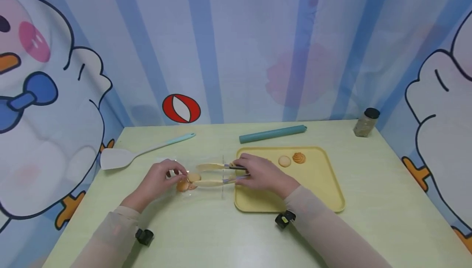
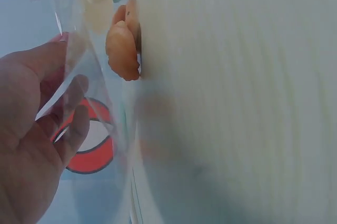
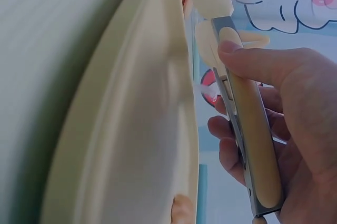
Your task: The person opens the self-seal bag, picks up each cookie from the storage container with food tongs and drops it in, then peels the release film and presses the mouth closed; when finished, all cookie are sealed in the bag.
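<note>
In the head view my left hand (image 1: 162, 180) pinches the edge of a clear plastic bag (image 2: 118, 129) lying left of the yellow tray. Several cookies (image 1: 182, 185) are inside the bag. My right hand (image 1: 263, 173) grips tongs (image 1: 210, 183) with cream tips over the tray's left edge; their two arms stand apart and reach left to the bag, near a pale round cookie (image 1: 194, 177). The right wrist view shows my thumb and fingers round the tongs' handle (image 3: 253, 139). On the yellow tray (image 1: 333, 178) lie a pale round cookie (image 1: 284, 161) and a swirled cookie (image 1: 299, 157).
A white spatula (image 1: 118, 158) with a light blue handle lies at the back left. Behind the tray is a teal rolled stick (image 1: 273, 134). A jar with a black lid (image 1: 366, 123) stands at the back right, by the printed curtain.
</note>
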`<state>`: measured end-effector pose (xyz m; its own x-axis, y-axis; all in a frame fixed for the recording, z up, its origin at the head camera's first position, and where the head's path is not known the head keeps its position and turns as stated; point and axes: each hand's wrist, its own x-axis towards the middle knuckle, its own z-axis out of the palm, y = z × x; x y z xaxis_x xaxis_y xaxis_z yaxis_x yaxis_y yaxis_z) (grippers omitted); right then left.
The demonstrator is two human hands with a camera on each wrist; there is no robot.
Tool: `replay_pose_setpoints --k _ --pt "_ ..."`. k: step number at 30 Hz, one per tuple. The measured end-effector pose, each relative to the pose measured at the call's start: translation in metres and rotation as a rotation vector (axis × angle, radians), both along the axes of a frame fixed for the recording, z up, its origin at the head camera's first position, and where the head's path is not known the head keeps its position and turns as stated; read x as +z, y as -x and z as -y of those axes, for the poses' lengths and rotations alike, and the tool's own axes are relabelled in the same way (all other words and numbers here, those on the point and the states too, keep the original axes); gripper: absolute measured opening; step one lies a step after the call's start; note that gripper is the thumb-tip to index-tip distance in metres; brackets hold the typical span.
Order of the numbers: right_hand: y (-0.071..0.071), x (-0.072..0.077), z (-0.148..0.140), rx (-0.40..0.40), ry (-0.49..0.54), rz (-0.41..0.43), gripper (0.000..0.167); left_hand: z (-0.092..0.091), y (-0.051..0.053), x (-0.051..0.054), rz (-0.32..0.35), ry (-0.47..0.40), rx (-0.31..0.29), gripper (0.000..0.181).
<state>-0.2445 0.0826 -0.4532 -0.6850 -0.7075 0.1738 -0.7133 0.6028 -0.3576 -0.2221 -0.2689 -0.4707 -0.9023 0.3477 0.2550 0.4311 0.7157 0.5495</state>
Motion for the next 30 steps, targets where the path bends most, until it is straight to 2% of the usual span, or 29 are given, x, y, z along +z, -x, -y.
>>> replay_pose_setpoints --k 5,12,17,23,30 --pt "-0.007 0.002 -0.023 -0.034 0.003 0.003 0.05 0.001 0.0 -0.002 0.008 0.023 0.005 0.012" --pt "-0.01 0.004 -0.05 -0.082 0.025 -0.043 0.053 0.001 0.003 0.003 0.025 0.025 0.012 0.012" --pt "-0.014 0.005 -0.069 -0.101 0.032 -0.039 0.054 0.002 0.003 0.001 0.048 0.03 0.016 0.012" --pt "-0.018 0.007 -0.094 -0.14 0.02 -0.079 0.055 0.003 -0.001 -0.002 0.054 0.019 0.021 0.012" --pt "-0.016 0.007 -0.127 -0.188 -0.028 -0.117 0.055 0.001 -0.002 -0.004 0.046 0.013 0.02 0.013"
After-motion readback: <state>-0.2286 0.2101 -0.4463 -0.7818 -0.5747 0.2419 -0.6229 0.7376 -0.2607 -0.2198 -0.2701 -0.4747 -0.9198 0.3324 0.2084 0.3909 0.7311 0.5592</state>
